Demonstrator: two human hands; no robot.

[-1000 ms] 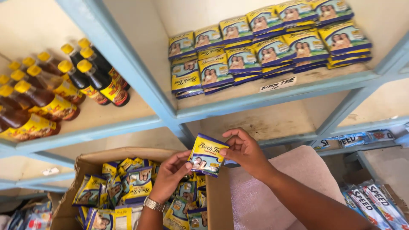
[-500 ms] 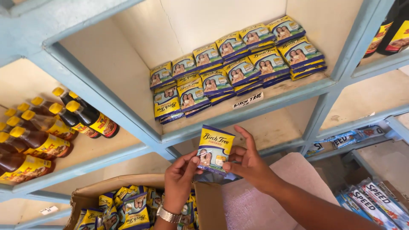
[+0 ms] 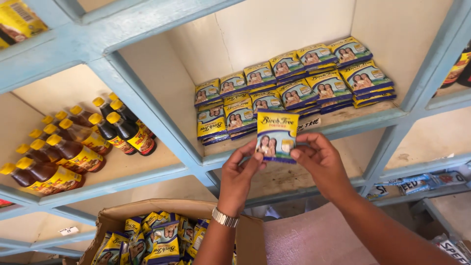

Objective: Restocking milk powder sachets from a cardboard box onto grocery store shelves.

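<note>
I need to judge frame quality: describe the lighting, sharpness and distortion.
Head view: even soft light, no glare; the sachet between left hand and right hand is sharp; shelf frame lines slant from the wide tilted lens; carton is dimmer.

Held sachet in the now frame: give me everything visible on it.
The flat yellow and purple sachet looks like glossy plastic film, roughly rectangular, yellow on top with a purple band below and a printed picture of people. It looks sealed and undamaged, and is held upright facing the camera, in the air before the light-blue shelf edge. The left hand pinches its lower left edge and the right hand its right edge. Nothing else touches it.
</note>
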